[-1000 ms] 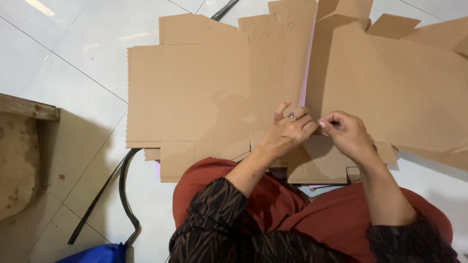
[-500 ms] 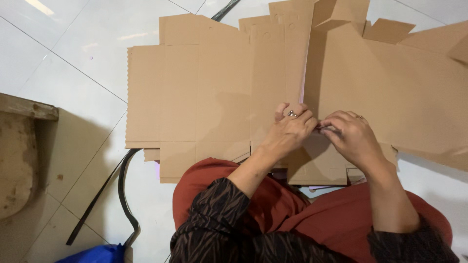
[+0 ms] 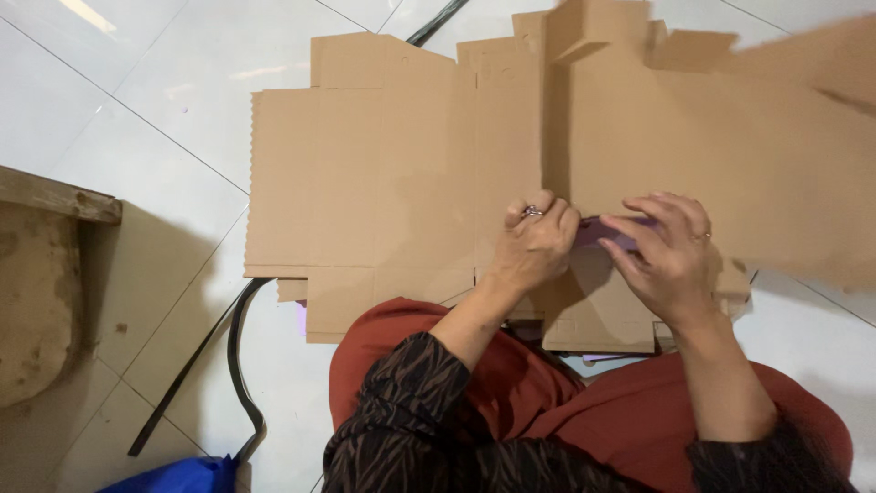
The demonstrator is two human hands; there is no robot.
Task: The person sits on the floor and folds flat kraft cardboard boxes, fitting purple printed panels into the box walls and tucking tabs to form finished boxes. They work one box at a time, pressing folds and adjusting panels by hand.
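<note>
A flat brown cardboard box blank (image 3: 383,173) lies spread on the white tiled floor in front of my knees. My left hand (image 3: 537,245), with a ring on one finger, presses down on a fold near the blank's middle. My right hand (image 3: 671,256) sits just to its right, fingers curled on the same fold, where a purple strip (image 3: 602,233) shows between the two hands. The right part of the cardboard (image 3: 776,155) is lifted and blurred. Red cloth (image 3: 584,411) covers my lap below the hands.
A worn wooden piece (image 3: 41,274) stands at the left edge. A black strap or cable (image 3: 239,365) curves on the floor beside a blue object (image 3: 182,477) at the bottom left. Another dark strap (image 3: 438,20) lies beyond the cardboard's far edge.
My hands have come closer together on the fold. The right panel of the cardboard has swung and is now blurred with motion.
</note>
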